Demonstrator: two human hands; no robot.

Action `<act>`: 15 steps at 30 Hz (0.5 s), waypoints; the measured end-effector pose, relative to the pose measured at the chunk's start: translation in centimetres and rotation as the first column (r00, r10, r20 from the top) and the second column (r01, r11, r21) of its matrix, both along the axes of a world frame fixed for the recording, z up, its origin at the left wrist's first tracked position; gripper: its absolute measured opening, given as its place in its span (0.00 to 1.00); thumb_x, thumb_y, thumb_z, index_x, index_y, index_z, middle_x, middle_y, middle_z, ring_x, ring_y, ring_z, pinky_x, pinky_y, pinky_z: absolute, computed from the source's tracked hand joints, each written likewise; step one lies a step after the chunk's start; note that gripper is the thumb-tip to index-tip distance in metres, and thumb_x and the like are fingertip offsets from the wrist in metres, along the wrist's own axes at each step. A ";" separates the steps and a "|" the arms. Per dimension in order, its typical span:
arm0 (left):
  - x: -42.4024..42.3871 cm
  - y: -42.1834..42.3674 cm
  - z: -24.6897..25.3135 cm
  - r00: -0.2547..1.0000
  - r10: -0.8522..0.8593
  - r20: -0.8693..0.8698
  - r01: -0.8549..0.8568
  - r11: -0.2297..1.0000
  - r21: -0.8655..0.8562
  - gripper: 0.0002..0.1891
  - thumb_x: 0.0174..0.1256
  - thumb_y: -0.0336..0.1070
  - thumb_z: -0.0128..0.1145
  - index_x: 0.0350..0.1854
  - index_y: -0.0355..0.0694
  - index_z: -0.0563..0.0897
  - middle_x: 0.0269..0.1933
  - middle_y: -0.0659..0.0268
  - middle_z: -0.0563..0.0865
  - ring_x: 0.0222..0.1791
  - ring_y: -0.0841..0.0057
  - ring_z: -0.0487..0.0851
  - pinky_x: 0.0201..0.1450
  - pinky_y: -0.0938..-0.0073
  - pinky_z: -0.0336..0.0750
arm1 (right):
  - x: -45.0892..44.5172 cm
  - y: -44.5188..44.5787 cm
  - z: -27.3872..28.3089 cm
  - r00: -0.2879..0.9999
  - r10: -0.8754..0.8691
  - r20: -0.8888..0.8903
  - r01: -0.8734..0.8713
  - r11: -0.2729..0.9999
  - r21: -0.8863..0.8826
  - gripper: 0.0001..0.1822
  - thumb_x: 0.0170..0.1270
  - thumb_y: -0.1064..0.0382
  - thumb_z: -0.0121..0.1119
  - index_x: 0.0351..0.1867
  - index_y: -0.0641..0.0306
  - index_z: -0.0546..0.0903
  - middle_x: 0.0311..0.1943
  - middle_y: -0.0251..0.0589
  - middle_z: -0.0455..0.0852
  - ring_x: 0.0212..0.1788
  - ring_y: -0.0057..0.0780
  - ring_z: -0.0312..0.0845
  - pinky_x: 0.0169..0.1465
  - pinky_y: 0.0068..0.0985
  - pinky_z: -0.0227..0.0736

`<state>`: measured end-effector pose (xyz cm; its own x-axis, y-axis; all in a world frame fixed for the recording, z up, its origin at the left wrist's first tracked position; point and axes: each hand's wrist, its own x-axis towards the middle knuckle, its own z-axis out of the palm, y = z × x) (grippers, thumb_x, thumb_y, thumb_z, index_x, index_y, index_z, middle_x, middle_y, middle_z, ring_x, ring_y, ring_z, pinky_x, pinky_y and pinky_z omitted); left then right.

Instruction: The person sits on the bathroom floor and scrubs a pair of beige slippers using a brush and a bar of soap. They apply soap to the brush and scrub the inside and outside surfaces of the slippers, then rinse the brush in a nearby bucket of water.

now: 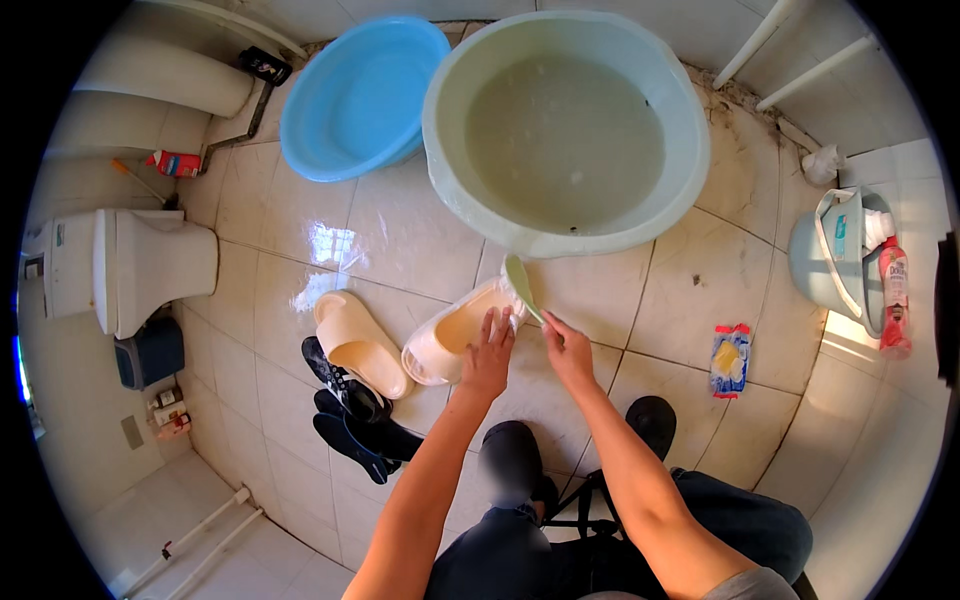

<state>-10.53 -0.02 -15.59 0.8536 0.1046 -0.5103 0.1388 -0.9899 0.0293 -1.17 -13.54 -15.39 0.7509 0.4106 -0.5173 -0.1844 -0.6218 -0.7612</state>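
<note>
My left hand [491, 356] lies over a cream slide slipper [442, 326], its fingers across the side and holding it on the tiled floor. White suds show at the slipper's far end. In my right hand [568, 346] is the handle of a pale green scrub brush [519, 281]; its head is against the sudsy end, with the bristles hidden. The matching slide slipper [364, 345] rests to the left, partly on a black shoe [346, 382]. Dark insoles [349, 442] lie nearer to me, partly hidden by my left forearm.
Beyond the slippers stand a large pale green tub [457, 202] of cloudy water and a blue basin [367, 169]. An opened blue-and-red packet [730, 360] holding a yellow bar lies right. A bucket [814, 259] and pink bottle [894, 300] stand by the wall. A toilet [157, 255] is left.
</note>
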 end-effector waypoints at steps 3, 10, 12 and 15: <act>0.5 0.2 0.3 1.000 -0.003 -0.021 0.003 1.000 -0.027 0.31 0.54 0.30 0.56 0.64 0.43 0.66 0.75 0.67 0.47 0.74 0.63 0.47 0.45 0.60 0.78 | -4.4 -4.1 -2.3 0.967 -0.148 0.206 0.100 0.970 0.223 0.16 0.66 0.59 0.52 0.53 0.59 0.79 0.40 0.54 0.83 0.40 0.42 0.83 0.42 0.27 0.75; 0.1 0.1 0.3 0.999 0.040 -0.014 -0.040 0.998 -0.056 0.31 0.54 0.29 0.55 0.64 0.42 0.66 0.75 0.68 0.46 0.74 0.62 0.44 0.49 0.56 0.77 | -1.8 -1.6 -1.8 0.990 -0.088 0.109 0.081 0.994 0.071 0.16 0.66 0.62 0.53 0.54 0.61 0.78 0.42 0.50 0.85 0.35 0.29 0.81 0.44 0.21 0.72; 0.5 0.1 0.5 0.998 0.038 -0.058 -0.043 0.995 -0.088 0.31 0.54 0.29 0.55 0.64 0.42 0.66 0.75 0.68 0.45 0.74 0.62 0.44 0.49 0.56 0.77 | -0.3 -0.6 -1.3 0.998 -0.043 0.050 0.042 0.999 0.021 0.16 0.66 0.61 0.53 0.54 0.61 0.78 0.42 0.50 0.85 0.36 0.30 0.81 0.45 0.21 0.72; 0.8 0.3 0.8 0.998 0.017 -0.064 -0.020 0.998 -0.058 0.31 0.54 0.29 0.55 0.65 0.42 0.65 0.75 0.68 0.45 0.74 0.61 0.44 0.49 0.57 0.77 | -4.5 -4.5 -1.9 0.972 -0.113 0.208 0.078 0.983 0.166 0.16 0.67 0.60 0.52 0.54 0.61 0.78 0.42 0.50 0.84 0.37 0.30 0.83 0.44 0.23 0.73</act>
<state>-9.70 0.25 -14.80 0.8177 0.0884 -0.5688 0.1605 -0.9840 0.0778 -5.68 -18.06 -17.34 0.8773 0.3939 -0.2741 -0.0578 -0.4802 -0.8752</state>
